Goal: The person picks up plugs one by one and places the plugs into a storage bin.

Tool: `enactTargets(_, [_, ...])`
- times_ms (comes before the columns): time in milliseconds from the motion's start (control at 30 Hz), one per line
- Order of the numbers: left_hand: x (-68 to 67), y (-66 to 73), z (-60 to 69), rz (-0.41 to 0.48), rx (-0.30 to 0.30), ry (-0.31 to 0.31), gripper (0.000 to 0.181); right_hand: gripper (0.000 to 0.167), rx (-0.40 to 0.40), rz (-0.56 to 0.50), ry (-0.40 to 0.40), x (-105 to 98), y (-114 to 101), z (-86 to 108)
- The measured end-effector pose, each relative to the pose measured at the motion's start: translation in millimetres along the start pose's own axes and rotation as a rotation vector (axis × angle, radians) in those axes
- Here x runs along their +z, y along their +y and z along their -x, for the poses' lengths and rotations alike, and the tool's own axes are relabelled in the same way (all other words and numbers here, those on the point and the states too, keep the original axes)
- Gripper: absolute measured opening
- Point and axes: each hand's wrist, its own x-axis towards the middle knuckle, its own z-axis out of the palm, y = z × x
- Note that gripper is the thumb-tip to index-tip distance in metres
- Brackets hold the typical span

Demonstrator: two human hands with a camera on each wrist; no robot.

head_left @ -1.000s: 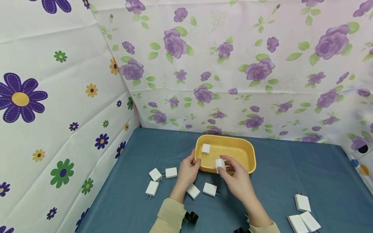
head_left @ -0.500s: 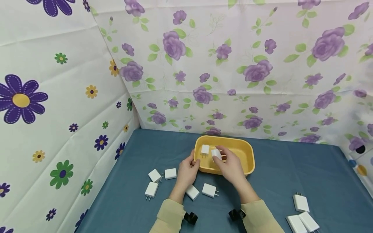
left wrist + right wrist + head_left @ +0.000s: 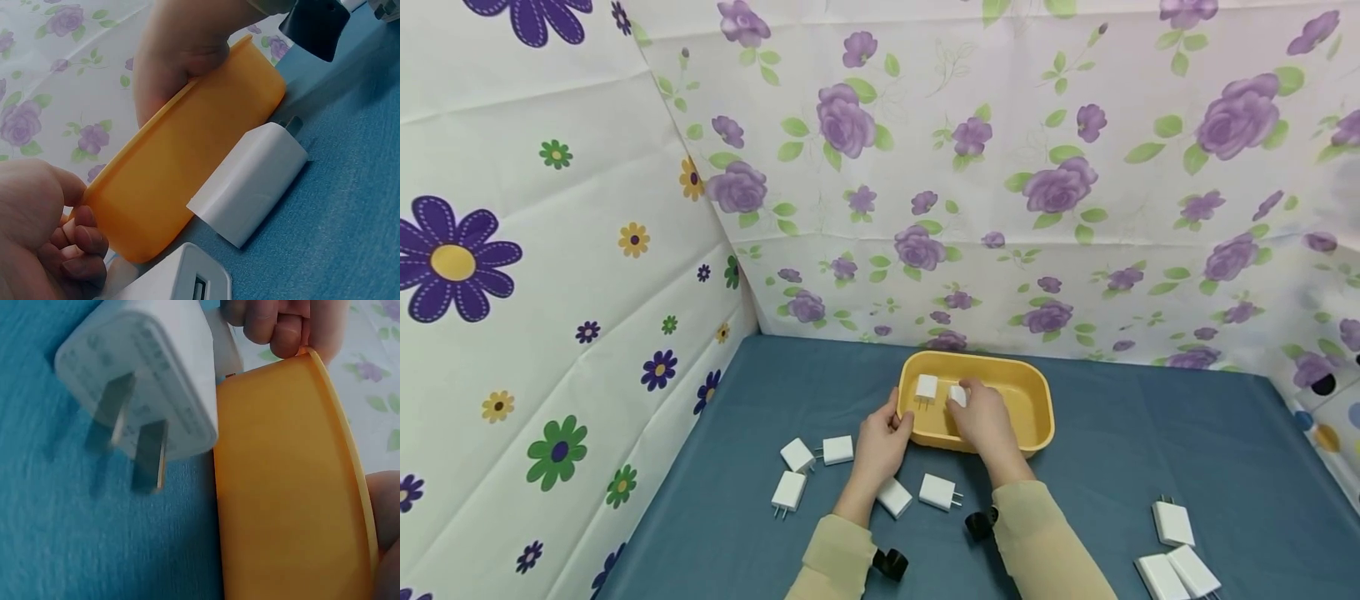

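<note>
Head view: looked down on a blue surface and read from the left. Found first a left cluster of three white chargers, lying close together. Next met the left hand, pinching the left end of the yellow tray between thumb and fingers. On the near side of the tray, noted a wrist-side charger, partly covered by the left arm, then a near-middle charger, prongs pointing right. Inside the tray, saw a placed charger toward the left end, prongs toward the near side. Just right of it, saw the right hand reaching in, fingers narrowed on a held charger; could not tell whether touching the tray floor. At the near right, well apart from the tray, found a right cluster of three chargers.

Judged the work to be at an early stage: counted one charger set down in the tray, a second over it but not yet released, and eight in view outside.

Right wrist view: made out faint printing on a charger's prong face, too blurred to read. Could read no brand or label anywhere.
</note>
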Motion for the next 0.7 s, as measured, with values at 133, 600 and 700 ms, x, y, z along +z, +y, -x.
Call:
enactTargets(133, [-1.1,0.8,-0.6,0.003,-0.002,0.005,0.056,0.054,0.006,-0.005,-0.003,1.4,0.9,-1.9])
enactTargets(600, [-0.3,-0.6,-0.2,0.009,-0.014,-0.004,0.056,0.059,-0.007,-0.007,-0.032,3.9,4.1,0.0])
enactTargets(700, [0.0,0.4,0.0,0.010,-0.017,-0.005,0.056,0.056,-0.028,0.010,-0.017,4.3,4.8,-0.7])
